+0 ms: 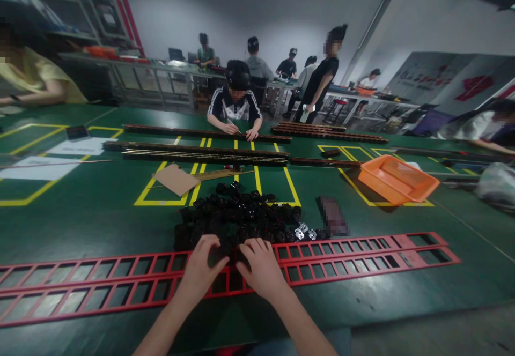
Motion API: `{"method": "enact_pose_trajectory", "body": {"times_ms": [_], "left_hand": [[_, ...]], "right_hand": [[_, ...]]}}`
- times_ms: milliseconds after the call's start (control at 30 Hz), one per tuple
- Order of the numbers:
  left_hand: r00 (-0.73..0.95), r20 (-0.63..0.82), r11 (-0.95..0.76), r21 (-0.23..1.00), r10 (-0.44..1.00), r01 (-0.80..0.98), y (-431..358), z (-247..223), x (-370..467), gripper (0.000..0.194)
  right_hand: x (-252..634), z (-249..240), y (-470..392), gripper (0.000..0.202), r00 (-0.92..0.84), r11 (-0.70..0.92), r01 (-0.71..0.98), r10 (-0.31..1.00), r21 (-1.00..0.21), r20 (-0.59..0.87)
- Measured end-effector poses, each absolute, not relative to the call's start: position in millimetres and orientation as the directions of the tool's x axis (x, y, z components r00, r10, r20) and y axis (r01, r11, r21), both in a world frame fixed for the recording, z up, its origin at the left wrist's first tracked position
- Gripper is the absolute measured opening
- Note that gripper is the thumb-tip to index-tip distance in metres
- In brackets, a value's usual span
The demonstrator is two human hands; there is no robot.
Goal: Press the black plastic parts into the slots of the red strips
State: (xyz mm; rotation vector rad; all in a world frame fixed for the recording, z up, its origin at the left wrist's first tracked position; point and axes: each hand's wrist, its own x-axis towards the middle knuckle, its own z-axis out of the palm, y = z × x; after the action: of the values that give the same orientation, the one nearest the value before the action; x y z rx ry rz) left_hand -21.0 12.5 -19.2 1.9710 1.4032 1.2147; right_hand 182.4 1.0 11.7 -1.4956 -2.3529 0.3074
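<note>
Broadly, the green table (120, 224) carries a red ladder-like frame (322, 260), with a heap of black parts (245, 211) just beyond it. Over the frame, the left hand (205, 259) and right hand (261, 265) curve, thumbs parted from fingers; whether either pinches a part, I cannot tell. Light wrists and fingertips squared to one slot would probably serve best.

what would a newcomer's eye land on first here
Probably the long red slotted strips across the near side of the green table, with the left hand and right hand over them. Next, the heap of black parts beyond the strips. The orange basket farther back on the right also stands out.
</note>
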Motion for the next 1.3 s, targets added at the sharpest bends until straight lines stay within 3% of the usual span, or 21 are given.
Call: {"method": "enact_pose_trajectory", "body": {"times_ms": [200,367,533,667,800,933,1133,1300], "left_hand": [[0.151,0.265,-0.305,0.827,0.952,0.472,8,-16,-16,0.021],[0.156,0.230,-0.278,0.812,0.961,0.513,10,-11,-18,0.049],[0.248,0.278,-0.370,0.757,0.928,0.538,11,-3,-18,0.031],[0.275,0.259,-0.371,0.758,0.926,0.536,10,1,-15,0.030],[0.263,0.267,-0.373,0.733,0.927,0.569,11,-1,-15,0.033],[0.260,0.278,-0.380,0.721,0.925,0.579,12,2,-12,0.031],[0.187,0.303,-0.355,0.820,0.935,0.448,13,11,-6,0.021],[0.048,0.158,-0.165,0.913,0.986,0.373,17,11,-19,0.044]], "right_hand": [[184,8,-3,0.039,-0.413,0.477,0.791,0.878,-0.384,0.240],[186,5,-3,0.035,-0.432,0.513,0.765,0.857,-0.389,0.280],[186,4,0,0.036,-0.439,0.520,0.746,0.854,-0.416,0.279],[188,1,-1,0.040,-0.423,0.518,0.716,0.855,-0.468,0.298],[195,-4,-2,0.047,-0.263,0.472,0.646,0.875,-0.600,0.405],[201,-5,-2,0.034,-0.101,0.431,0.598,0.877,-0.676,0.470],[198,-2,-2,0.021,-0.241,0.524,0.599,0.839,-0.606,0.488],[200,-1,-2,0.020,-0.154,0.469,0.586,0.865,-0.661,0.477]]}}
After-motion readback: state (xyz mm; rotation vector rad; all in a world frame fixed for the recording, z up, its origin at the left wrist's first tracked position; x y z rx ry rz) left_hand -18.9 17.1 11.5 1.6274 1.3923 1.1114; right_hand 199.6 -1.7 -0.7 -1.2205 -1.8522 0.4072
